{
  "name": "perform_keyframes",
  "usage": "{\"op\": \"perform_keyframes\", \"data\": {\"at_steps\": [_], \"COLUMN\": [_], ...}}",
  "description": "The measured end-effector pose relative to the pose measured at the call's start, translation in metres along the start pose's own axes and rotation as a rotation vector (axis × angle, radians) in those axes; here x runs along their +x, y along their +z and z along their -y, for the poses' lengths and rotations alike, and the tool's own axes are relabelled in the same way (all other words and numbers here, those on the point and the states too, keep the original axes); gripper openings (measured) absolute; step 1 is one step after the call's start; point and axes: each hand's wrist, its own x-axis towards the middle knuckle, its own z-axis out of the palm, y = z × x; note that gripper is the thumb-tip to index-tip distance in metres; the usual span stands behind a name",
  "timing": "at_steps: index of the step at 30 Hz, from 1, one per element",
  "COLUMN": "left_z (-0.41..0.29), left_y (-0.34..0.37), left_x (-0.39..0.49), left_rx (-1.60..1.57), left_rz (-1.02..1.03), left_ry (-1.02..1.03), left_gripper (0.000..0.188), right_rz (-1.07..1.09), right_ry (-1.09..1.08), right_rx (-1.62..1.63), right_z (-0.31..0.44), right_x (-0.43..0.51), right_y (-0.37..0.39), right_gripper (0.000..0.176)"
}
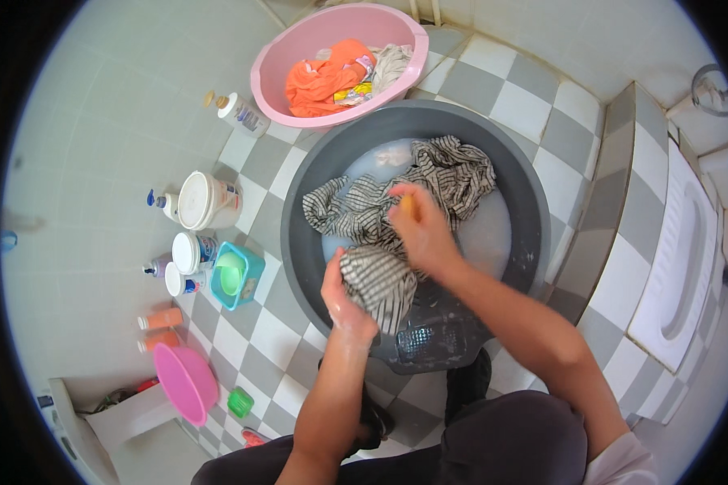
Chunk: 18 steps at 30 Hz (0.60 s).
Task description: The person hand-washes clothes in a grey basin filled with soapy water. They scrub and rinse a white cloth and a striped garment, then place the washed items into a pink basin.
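Note:
A black-and-white striped cloth (pixel 452 173) lies wet and bunched in cloudy water inside a large grey plastic basin (pixel 300 182). Part of it is spread over my left hand (pixel 346 303), whose fingers grip its edge at the basin's near side. Just above the cloth, my right hand (pixel 424 230) is closed around a small yellow-orange object (pixel 407 206), perhaps a bar of soap; the fingers hide most of it. A ribbed washboard section (pixel 431 341) is built into the basin's near rim. Something pale (pixel 393 157) shows in the water at the far side.
A pink basin (pixel 340 121) with orange and pale clothes touches the grey one at the far side. Along the left wall stand a pump bottle (pixel 246 115), lidded tubs (pixel 197 200), a turquoise basket (pixel 239 297) and a small pink basin (pixel 185 385). A raised squat toilet (pixel 673 273) is right.

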Motion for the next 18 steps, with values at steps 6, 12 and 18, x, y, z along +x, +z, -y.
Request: {"op": "perform_keyframes", "data": {"at_steps": [6, 12, 18], "left_z": [0.031, 0.029, 0.020], "left_y": [-0.026, 0.038, 0.011], "left_x": [0.026, 0.012, 0.007], "left_rx": [-0.046, 0.124, 0.154], "left_rz": [0.040, -0.096, 0.037], "left_ry": [0.122, 0.086, 0.130], "left_gripper": [0.040, 0.043, 0.055], "right_rz": [0.027, -0.041, 0.190], "right_ry": [-0.641, -0.200, -0.716], "right_rx": [-0.340, 0.013, -0.718], "right_z": [-0.030, -0.006, 0.046], "right_x": [-0.027, -0.014, -0.054], "right_y": [0.031, 0.012, 0.040], "right_gripper": [0.029, 0.036, 0.027]}}
